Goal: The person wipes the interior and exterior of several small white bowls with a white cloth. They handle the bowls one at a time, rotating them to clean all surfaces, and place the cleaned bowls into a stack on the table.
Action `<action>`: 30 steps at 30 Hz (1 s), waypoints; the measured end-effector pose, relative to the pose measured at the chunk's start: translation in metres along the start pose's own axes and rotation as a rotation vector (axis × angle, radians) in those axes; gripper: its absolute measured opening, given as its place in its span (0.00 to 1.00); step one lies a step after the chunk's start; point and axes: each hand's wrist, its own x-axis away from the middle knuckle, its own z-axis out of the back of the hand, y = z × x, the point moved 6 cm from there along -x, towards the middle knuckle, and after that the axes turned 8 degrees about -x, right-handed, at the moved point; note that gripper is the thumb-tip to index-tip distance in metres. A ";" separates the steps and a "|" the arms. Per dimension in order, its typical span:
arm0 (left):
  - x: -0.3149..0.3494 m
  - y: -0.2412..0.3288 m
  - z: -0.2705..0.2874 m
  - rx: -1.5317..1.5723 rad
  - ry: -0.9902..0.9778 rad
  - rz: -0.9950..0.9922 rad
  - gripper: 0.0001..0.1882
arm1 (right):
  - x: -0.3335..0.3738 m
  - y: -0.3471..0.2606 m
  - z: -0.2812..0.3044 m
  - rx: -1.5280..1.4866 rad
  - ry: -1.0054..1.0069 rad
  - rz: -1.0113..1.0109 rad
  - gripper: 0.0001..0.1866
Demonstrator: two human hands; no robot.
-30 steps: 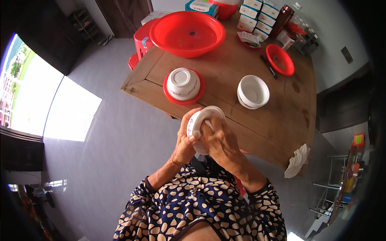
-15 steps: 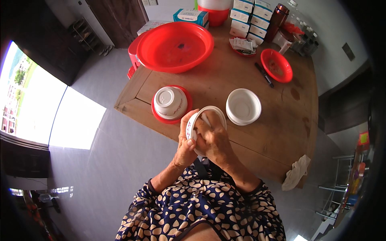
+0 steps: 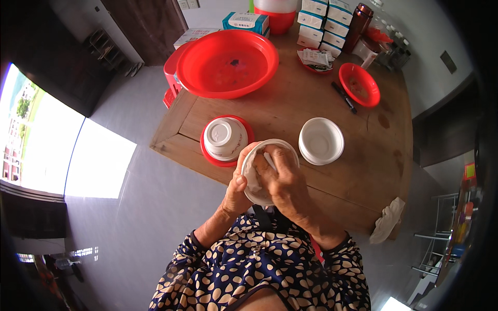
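A: And here the white bowl [image 3: 261,197] is held up in front of the body, tilted, at the near edge of the wooden table [image 3: 275,111] as seen from above!

B: How is it being gripped?

A: By the left hand [image 3: 239,184]: its fingers are clamped round the outer wall, and the thumb is pressed near the rim.

B: And the right hand [image 3: 285,181]?

A: It is sunk into the bowl's mouth, fingers bent, with a whitish cloth [image 3: 253,179] clasped in them against the inside. Whether the fingertips are together cannot be told; they are hidden.

B: What is seen just beyond?

A: An upturned stack of white bowls [image 3: 222,133], set on a red plate [image 3: 226,164], just beside the left hand. To the right, an upright white bowl stack [image 3: 321,141] is stood on the boards, near but apart.

B: Farther out?

A: A wide red basin [image 3: 228,62] is placed at the far left, a small red bowl [image 3: 359,84] at the far right, and a crumpled white cloth [image 3: 388,220] is draped at the right-hand corner.
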 end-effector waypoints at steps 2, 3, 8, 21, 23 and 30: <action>0.002 0.009 0.000 -0.024 0.012 -0.043 0.48 | -0.005 -0.013 -0.008 0.094 -0.021 -0.026 0.18; 0.003 0.015 -0.001 -0.044 0.003 -0.065 0.48 | -0.003 -0.014 -0.013 0.058 -0.089 -0.078 0.18; 0.012 0.025 0.013 -0.070 -0.071 -0.005 0.47 | 0.006 -0.027 -0.029 -0.268 -0.300 -0.198 0.17; 0.041 0.040 0.034 -0.074 -0.097 0.030 0.46 | -0.011 -0.074 -0.037 0.236 0.028 0.028 0.19; 0.044 0.045 0.031 -0.030 -0.139 0.021 0.43 | -0.009 -0.074 -0.044 0.261 -0.073 -0.076 0.15; 0.055 0.051 0.032 -0.087 -0.168 -0.024 0.44 | 0.010 -0.088 -0.062 -0.210 -0.345 -0.208 0.08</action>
